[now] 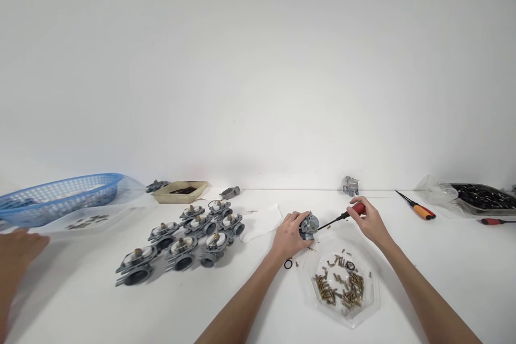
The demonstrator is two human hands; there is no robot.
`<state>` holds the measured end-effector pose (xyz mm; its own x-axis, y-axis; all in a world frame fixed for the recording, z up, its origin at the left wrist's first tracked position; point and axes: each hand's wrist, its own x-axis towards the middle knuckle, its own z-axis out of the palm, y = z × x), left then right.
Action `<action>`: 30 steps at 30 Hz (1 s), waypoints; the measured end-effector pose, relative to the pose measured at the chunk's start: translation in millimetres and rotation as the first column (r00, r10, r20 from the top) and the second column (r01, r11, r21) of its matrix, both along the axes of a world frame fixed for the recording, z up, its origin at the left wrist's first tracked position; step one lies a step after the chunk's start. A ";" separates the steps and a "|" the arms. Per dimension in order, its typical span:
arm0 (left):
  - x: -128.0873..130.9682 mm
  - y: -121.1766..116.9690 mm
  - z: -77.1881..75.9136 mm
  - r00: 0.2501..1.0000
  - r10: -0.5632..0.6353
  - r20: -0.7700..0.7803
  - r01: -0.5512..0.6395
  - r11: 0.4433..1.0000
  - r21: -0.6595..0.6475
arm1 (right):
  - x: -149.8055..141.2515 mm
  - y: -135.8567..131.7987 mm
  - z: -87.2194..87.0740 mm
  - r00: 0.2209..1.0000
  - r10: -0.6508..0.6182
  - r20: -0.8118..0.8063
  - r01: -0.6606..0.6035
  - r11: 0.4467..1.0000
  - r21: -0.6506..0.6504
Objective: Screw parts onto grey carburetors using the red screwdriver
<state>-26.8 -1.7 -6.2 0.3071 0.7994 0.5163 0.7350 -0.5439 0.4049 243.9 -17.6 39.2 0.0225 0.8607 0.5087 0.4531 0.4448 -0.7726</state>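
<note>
— Fingers of the left hand (288, 236) wrap a carburetor body (309, 226). Fingers of the right hand (371, 220) are narrow, pinched on a red-handled screwdriver (358, 208).

— Shaft vs body?

— Body sits in the left hand, above the worktop (407, 285) as far as the view shows. Shaft (332, 220) runs down-left along its long axis, from the right hand to the body's right side. Tip (319, 229) is at the body; contact too small to tell. Left hand is nearer.

— Left of the body?

— Far left, another person's hand (24, 244). Then a blue plastic basket (60, 178), a transparent tray of small parts (121, 214), a beige tray (189, 183), a cluster of carburetors (181, 247), and a white cloth (262, 223) just beside the body.

— Right?

— Below it, a black O-ring (287, 264), then a transparent hexagonal dish (373, 285) of brass fittings. Beyond: a lone carburetor (350, 186), an orange-handled screwdriver (419, 212), a black tray of parts (484, 210), and a second red-handled screwdriver (495, 221).
</note>
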 end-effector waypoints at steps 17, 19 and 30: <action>-0.7 0.2 -1.6 1.000 0.000 -0.007 0.000 1.000 0.000 | -1.6 -3.9 5.7 1.000 0.026 -0.018 -0.025 1.000 0.007; -0.6 0.1 -1.3 1.000 0.003 -0.007 -0.003 1.000 0.001 | -0.8 -3.3 6.0 0.989 0.138 -0.042 -0.138 0.990 0.017; -0.1 0.3 -1.3 1.000 0.008 0.000 -0.008 1.000 0.009 | -1.1 0.8 1.2 0.982 0.164 -0.091 -0.163 0.987 0.016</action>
